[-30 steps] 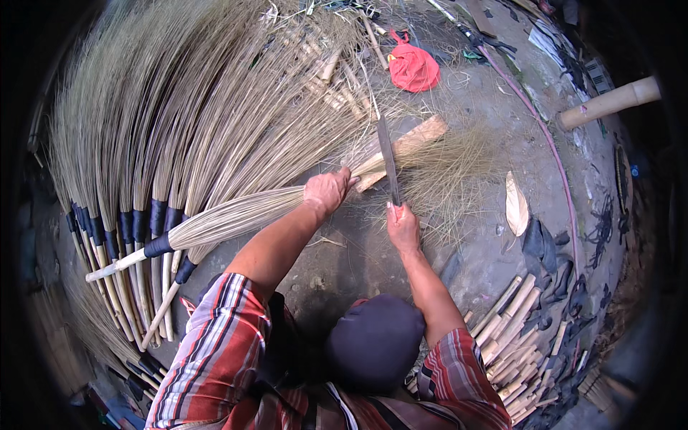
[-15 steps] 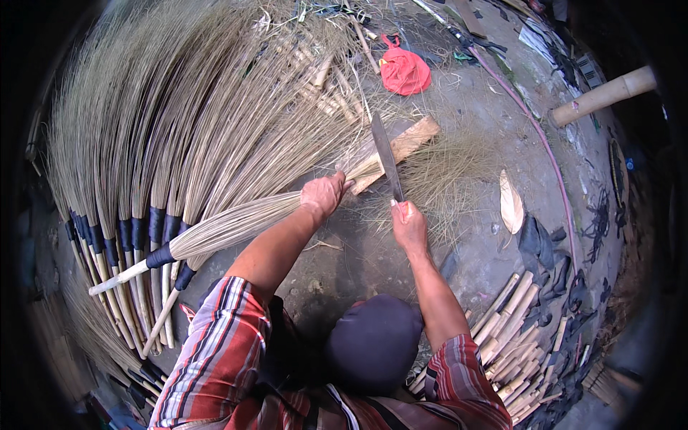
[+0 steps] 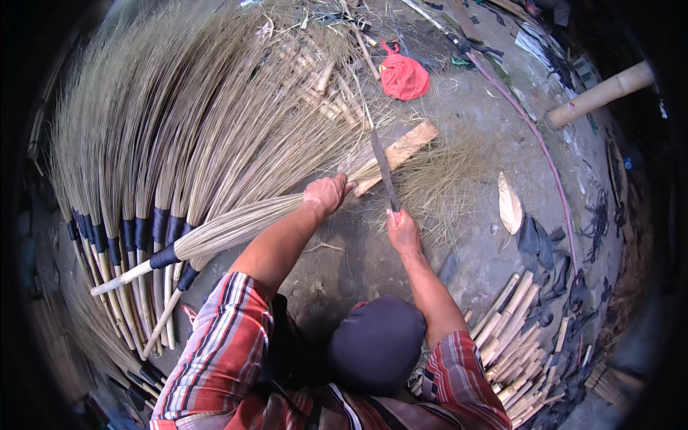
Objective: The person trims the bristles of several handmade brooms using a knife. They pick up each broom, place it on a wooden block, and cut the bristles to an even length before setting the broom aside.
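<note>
My left hand (image 3: 327, 195) is wrapped round the bristles of a broom (image 3: 236, 228), close to their tips. The broom's pale handle points to the lower left, with a dark blue binding where the bristles begin. Its tips lie across a wooden board (image 3: 408, 149). In my right hand (image 3: 403, 231) is the handle of a long knife (image 3: 382, 161), its blade lying across the bristle ends over the board. Loose bristle trimmings (image 3: 448, 172) are strewn right of the board.
Several finished-looking brooms (image 3: 136, 165) fan out at the left. A red plastic bag (image 3: 403, 76) lies beyond the board. Cut bamboo pieces (image 3: 512, 337) are piled at the lower right. A thick bamboo pole (image 3: 602, 94) juts in from the right, near a pink hose (image 3: 539, 140).
My right hand has shifted slightly down and left, and the knife blade has come lower across the bristle ends. The left hand keeps its grip, nearly in place.
</note>
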Motion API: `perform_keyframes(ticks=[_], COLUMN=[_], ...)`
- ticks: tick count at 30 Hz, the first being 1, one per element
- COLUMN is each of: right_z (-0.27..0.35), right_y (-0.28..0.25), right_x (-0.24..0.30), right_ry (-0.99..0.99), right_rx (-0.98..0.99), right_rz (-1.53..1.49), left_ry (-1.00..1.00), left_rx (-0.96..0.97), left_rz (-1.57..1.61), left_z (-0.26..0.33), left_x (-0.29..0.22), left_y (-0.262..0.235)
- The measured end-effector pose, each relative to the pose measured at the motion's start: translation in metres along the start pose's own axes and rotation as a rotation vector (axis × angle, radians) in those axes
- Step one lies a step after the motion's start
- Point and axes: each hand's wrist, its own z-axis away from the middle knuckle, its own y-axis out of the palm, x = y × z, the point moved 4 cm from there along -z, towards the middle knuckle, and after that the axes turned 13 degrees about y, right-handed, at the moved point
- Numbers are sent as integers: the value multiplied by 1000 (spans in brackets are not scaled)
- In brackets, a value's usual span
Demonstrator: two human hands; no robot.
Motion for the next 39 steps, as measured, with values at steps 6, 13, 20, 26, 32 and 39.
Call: perform_keyframes(ticks=[6, 13, 20, 26, 32, 39], right_z=[10, 27, 19, 9, -12, -50], right_y=[-38, -19, -19, -15, -43, -54], right_x=[41, 174, 201, 198, 184, 156], right_ry=[-28, -73, 37, 22, 38, 142], right_rx=[-157, 678, 763, 727, 529, 343], right_rz=[191, -1357, -1284, -1294, -1182, -1125], left_ry=[281, 497, -211, -427, -325, -616], left_rx=[150, -297, -225, -226, -552, -783], left_rz=[-12, -98, 107, -400, -370, -207], left_z=[16, 128, 338, 435, 435, 516], left_x=[-26, -80, 121, 243, 210, 126], left_y=[-78, -228, -260, -153, -182, -228])
